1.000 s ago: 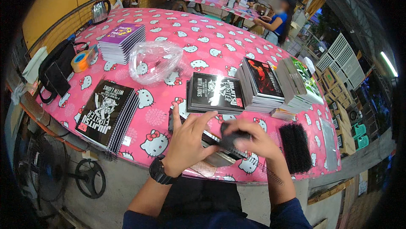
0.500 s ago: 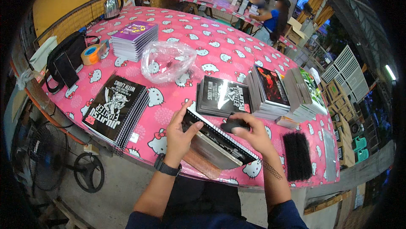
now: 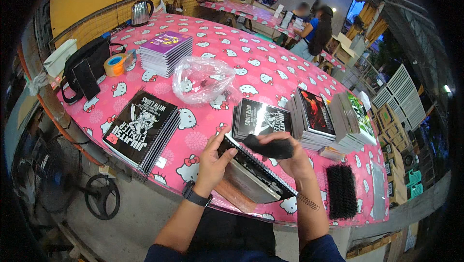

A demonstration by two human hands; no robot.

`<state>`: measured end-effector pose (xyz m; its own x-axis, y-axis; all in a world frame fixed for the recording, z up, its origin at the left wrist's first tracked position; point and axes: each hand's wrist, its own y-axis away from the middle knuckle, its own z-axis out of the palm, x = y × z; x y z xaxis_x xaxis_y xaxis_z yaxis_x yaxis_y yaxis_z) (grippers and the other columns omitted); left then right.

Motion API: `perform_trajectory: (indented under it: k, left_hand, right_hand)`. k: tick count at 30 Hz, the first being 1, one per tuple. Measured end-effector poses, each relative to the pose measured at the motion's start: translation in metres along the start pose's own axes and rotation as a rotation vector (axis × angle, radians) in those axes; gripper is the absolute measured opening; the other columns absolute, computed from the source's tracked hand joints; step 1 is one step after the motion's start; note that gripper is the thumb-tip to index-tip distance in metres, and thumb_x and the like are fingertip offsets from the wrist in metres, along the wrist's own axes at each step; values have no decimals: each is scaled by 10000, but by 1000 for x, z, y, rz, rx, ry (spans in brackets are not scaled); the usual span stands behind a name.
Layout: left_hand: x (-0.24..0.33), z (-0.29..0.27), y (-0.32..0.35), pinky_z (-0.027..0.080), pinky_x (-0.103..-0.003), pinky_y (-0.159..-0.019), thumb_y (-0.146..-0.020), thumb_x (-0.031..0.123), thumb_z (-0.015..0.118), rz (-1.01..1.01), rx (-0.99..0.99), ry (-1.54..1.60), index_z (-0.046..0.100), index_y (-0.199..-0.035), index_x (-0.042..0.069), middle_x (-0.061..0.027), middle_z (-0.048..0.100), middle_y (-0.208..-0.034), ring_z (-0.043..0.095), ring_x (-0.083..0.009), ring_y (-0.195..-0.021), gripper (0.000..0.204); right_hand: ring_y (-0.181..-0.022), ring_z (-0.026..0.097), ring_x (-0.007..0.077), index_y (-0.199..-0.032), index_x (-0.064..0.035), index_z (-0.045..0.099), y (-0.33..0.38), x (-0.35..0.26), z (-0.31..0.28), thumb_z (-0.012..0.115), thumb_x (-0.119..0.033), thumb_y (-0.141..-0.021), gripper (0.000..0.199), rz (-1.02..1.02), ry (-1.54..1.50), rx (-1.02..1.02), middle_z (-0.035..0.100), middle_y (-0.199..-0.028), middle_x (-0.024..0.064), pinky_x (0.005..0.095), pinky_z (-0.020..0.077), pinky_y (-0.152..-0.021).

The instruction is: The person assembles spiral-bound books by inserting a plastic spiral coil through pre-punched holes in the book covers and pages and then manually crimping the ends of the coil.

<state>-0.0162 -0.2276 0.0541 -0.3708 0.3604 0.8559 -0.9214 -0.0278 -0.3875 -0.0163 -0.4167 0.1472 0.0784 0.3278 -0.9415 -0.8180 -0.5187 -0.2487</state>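
Note:
My left hand [image 3: 214, 164] is closed on a spiral notebook [image 3: 263, 175], tilted up on its long edge, thumb on its black cover. A black coil runs along the upper edge, and its loose tail [image 3: 308, 202] sticks out beside my right wrist. My right hand [image 3: 296, 162] grips a smooth black rounded object [image 3: 270, 147] at that coiled edge; its exact kind is unclear. Under the notebook lie a grey slab [image 3: 249, 183] and a brown board [image 3: 234, 195]. Just beyond stands a stack of black spiral notebooks [image 3: 263, 117].
Another black notebook stack [image 3: 140, 129] is at left. Loose black coils [image 3: 341, 192] lie right, near book stacks [image 3: 314, 112]. A plastic bag [image 3: 203, 80], purple-covered books [image 3: 166, 44] and tape [image 3: 115, 65] are farther back. Two people [image 3: 316, 30] sit at a distant table.
My right hand has turned, bringing the black object up along the notebook's coiled edge, where more of it shows. My left hand keeps its hold. The whole view has shifted slightly.

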Motion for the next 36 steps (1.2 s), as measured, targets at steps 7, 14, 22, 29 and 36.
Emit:
perform_trajectory:
  k: [7, 14, 22, 29, 36]
  left_hand:
    - [-1, -1, 0, 367, -243, -882, -837, 98, 635, 11, -22, -39, 430, -1327, 17, -44, 480, -1047, 478, -121, -990, 537]
    - [3, 0, 0, 366, -238, -870, -847, 110, 621, 13, -16, -22, 457, -1308, 24, -37, 489, -1024, 477, -120, -960, 496]
    - [52, 22, -2, 360, -255, -908, -850, 118, 620, -33, -173, -248, 588, -1176, 35, -30, 566, -960, 533, -105, -915, 338]
    - [83, 67, 8, 249, -456, -1068, -799, 103, 672, 135, -328, -241, 668, -948, 76, -11, 679, -796, 630, -116, -752, 151]
    - [92, 80, 20, 302, -489, -1025, -764, 96, 694, 236, -490, -233, 663, -869, 75, -18, 645, -799, 615, -136, -785, 111]
  right_hand:
    - [-880, 560, 154, -1089, 5, 579, -13, 10, -8, 554, -496, -839, 561, 103, 500, 33, 609, -952, 60, 287, 456, -744]
    - [-886, 538, 123, -1094, -3, 563, -16, 24, -8, 609, -339, -841, 423, 79, 706, 111, 592, -960, 80, 262, 430, -774]
    - [-1149, 440, 356, -1050, -39, 575, 134, 41, -64, 766, -340, -638, 545, 159, 1471, 585, 483, -1255, 193, 426, 352, -962]
    - [-873, 604, 233, -1016, -21, 630, 113, -58, 32, 713, -127, -740, 306, -94, 865, 567, 621, -966, 123, 314, 475, -770]
    - [-690, 550, 178, -865, -14, 616, 98, -61, 71, 739, -93, -716, 209, -286, 997, 488, 575, -770, 79, 278, 443, -604]
